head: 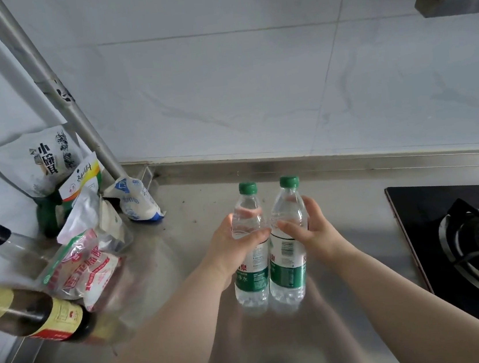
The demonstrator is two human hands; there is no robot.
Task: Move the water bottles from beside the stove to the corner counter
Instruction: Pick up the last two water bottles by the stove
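The left water bottle (pixel 251 276) is gripped by the left hand (pixel 230 242) and the right water bottle (pixel 288 271) by the right hand (pixel 316 230), so next, I think, both need carrying left to the corner by the food bags (pixel 91 265).

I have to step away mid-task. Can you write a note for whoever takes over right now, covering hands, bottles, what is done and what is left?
Left hand: grips the left bottle round its upper body.
Right hand: grips the right bottle the same way.
Bottles: upright, side by side and touching, green caps on, over the steel counter to the left of the stove. I cannot tell whether their bases are lifted.
Done: both bottles are in hand.
Left: carry both to the corner at the left, find room beside the bags and set them down upright.
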